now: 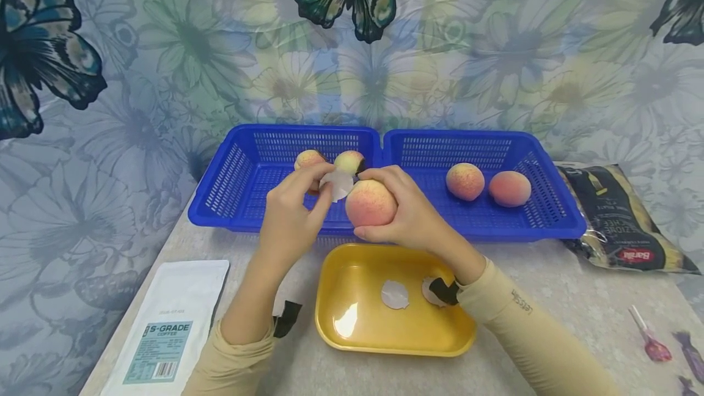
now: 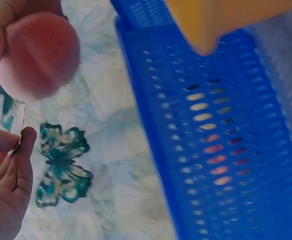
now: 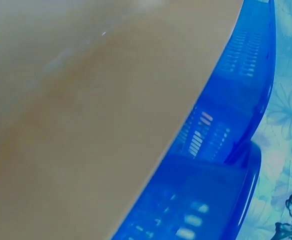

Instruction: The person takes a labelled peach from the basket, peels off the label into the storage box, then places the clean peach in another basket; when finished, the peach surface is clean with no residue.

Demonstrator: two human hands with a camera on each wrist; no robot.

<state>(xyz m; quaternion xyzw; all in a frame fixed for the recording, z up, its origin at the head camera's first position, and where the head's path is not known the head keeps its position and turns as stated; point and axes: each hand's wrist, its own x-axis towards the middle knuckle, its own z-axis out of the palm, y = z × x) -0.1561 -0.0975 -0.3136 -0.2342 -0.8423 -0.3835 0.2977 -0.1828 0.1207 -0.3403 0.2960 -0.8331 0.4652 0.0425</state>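
Note:
In the head view my right hand (image 1: 415, 216) grips a peach (image 1: 371, 204) in front of the two blue baskets. Thumb and fingertips of my left hand (image 1: 288, 219) pinch a thin, whitish round piece (image 1: 340, 186) just left of that peach. From the left wrist view, the piece (image 2: 18, 120) appears edge-on, a little apart from the held peach (image 2: 41, 57). Behind the hands, two more peaches (image 1: 309, 158) sit in the left basket (image 1: 225, 176), partly covered, with dark patches on them. Two further peaches (image 1: 465, 181) lie in the right basket (image 1: 555, 194).
A yellow tray (image 1: 374, 344) in front holds two whitish round pieces (image 1: 395, 295), one with a black scrap (image 1: 443, 291). Another black scrap (image 1: 287, 319) is by the left forearm. A coffee bag (image 1: 189, 286) lies left; a Barilla bag (image 1: 616, 212) and wrapped candies (image 1: 654, 347) lie right.

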